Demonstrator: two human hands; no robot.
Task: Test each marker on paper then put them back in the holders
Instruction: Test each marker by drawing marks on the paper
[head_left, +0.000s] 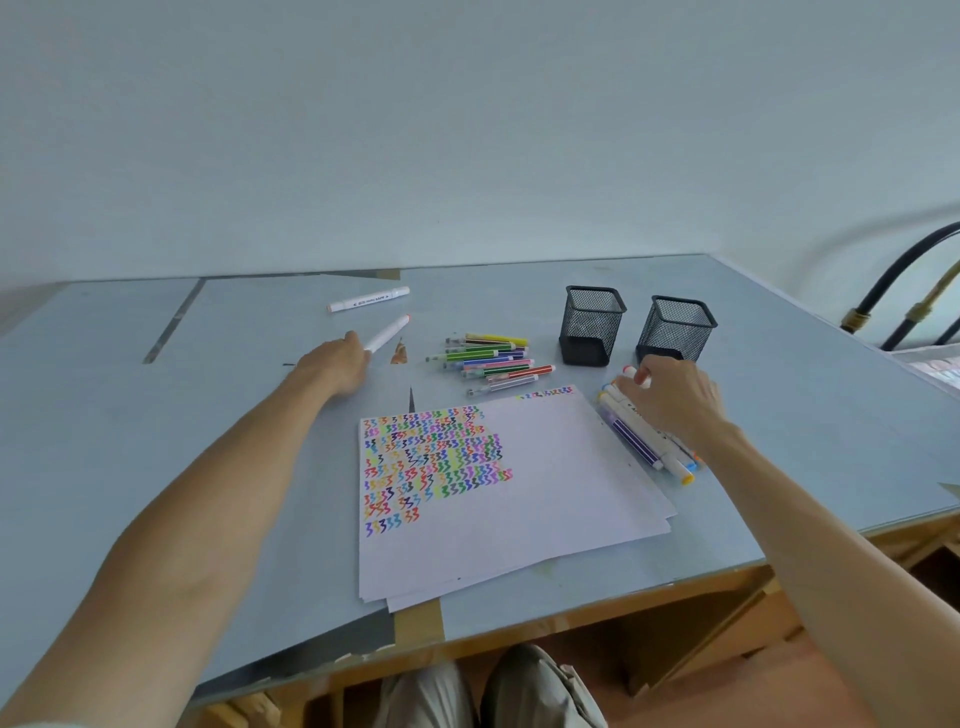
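My left hand reaches far left of the paper and grips one end of a white marker with an orange tip. A second white marker lies beyond it. My right hand rests on a bundle of white markers to the right of the paper, fingers curled over their far ends. A stack of white paper lies in the middle, its left part filled with coloured squiggles. Several thin coloured markers lie in a loose pile behind the paper. Two black mesh holders stand behind the right hand.
The grey table ends at a front edge near my knees and a right edge past the holders. A black and brass metal frame stands off the table's far right. A plain wall is behind.
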